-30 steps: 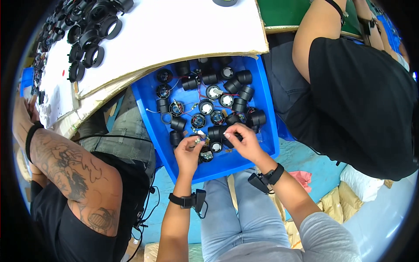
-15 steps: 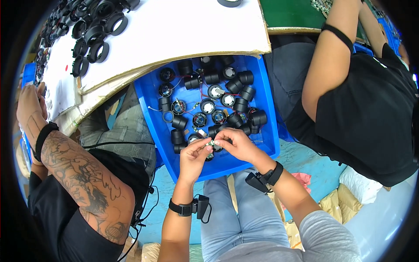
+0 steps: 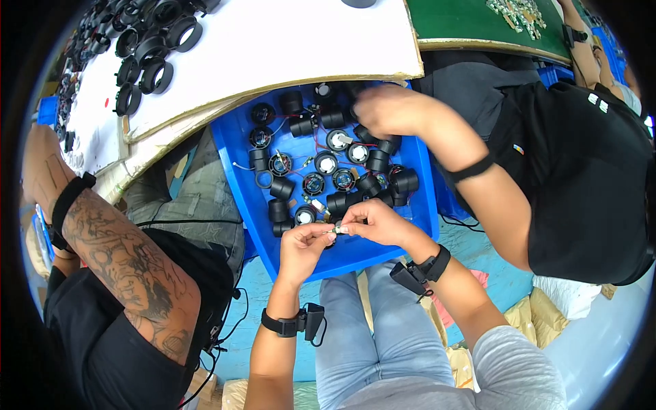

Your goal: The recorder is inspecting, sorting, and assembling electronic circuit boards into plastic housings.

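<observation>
My left hand and my right hand meet over the near side of a blue bin. Both are closed in a fingertip pinch on one small green-and-white circuit board, which the fingers largely cover. Below and beyond them, inside the bin, lie several black cylindrical housings, some with white round centres and thin red wires. A white-centred housing sits just beyond my left fingers.
At the far right of the bin, a co-worker's blurred hand reaches in. A white tabletop with black rings overhangs the far left. Small boards lie on a green tabletop. Another tattooed arm is at left.
The right co-worker's arm has swung from the green tabletop to over the bin's far right. My hands stay pinched together in nearly the same place, the right one shifted slightly.
</observation>
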### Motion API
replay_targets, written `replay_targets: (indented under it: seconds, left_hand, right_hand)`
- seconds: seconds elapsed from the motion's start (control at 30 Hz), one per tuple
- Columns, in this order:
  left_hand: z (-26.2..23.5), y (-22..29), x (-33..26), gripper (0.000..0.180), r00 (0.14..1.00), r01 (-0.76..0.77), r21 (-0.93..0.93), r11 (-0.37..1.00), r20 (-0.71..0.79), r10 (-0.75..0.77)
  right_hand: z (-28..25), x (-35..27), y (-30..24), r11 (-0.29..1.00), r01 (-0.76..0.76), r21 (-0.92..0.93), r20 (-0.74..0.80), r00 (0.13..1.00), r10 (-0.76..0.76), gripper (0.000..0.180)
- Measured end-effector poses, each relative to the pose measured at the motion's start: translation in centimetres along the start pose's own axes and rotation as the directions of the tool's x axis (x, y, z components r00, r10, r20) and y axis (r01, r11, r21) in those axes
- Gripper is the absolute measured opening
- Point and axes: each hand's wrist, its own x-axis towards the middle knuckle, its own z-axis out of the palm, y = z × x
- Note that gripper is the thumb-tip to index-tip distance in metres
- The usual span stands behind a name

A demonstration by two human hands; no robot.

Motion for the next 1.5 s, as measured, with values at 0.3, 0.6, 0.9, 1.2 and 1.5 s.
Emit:
replay_targets:
  seconds: [0.3, 0.6, 0.9, 1.2, 1.5]
  left_hand:
    - [0.0, -0.6, -0.1, 0.016, 0.999, 0.024, -0.071, 0.997, 0.033, -0.021]
    - [0.3, -0.9, -0.4, 0.016, 1.0, 0.0, -0.002, 1.0, -0.006, 0.0]
    - [0.2, -0.8, 0.1, 0.014, 0.998, 0.062, -0.126, 0.99, -0.026, -0.065]
    - [0.4, 0.6, 1.6, 0.012, 1.0, -0.001, -0.156, 0.988, -0.031, -0.003]
    - [1.0, 0.4, 1.9, 0.014, 0.992, -0.02, -0.166, 0.986, -0.128, -0.002]
  right_hand:
    - [-0.5, -0.1, 0.7, 0.994, -0.093, 0.05, 0.074, 0.993, 0.09, 0.013]
    - [0.1, -0.1, 0.8, 0.999, -0.016, -0.039, 0.027, 1.0, 0.017, 0.01]
    - [0.7, 0.5, 1.6, 0.97, 0.019, 0.243, -0.009, 1.0, -0.017, 0.012]
    - [-0.2, 2.1, 1.3, 0.954, 0.074, 0.291, -0.003, 0.997, -0.076, 0.012]
    - [-0.4, 2.7, 1.6, 0.952, 0.07, 0.299, -0.029, 0.998, -0.064, 0.01]
